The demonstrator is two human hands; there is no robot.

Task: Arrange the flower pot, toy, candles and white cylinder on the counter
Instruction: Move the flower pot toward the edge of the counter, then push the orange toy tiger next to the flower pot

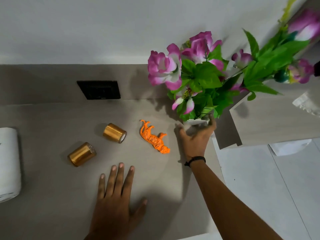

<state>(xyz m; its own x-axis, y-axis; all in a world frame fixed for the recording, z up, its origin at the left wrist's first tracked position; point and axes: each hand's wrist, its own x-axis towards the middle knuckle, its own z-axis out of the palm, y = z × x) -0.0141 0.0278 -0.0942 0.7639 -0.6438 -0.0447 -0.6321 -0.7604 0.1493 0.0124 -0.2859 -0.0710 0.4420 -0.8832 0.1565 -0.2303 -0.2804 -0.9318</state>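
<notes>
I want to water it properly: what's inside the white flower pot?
Pink flowers and green leaves fill the flower pot. Foliage and the right hand cover any soil or base.

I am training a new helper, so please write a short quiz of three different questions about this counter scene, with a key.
1. True or false: both gold candles lie on their sides on the counter.
2. Which hand grips the flower pot? A. left hand B. right hand C. neither
3. Fill in: the orange toy tiger lies between the nearer candle and the ____ hand.

Key
1. True.
2. B. The right hand has its fingers around the white pot base; the left hand rests flat on the counter, holding nothing.
3. Right.

The white cylinder lies at the left edge of the view.
</notes>
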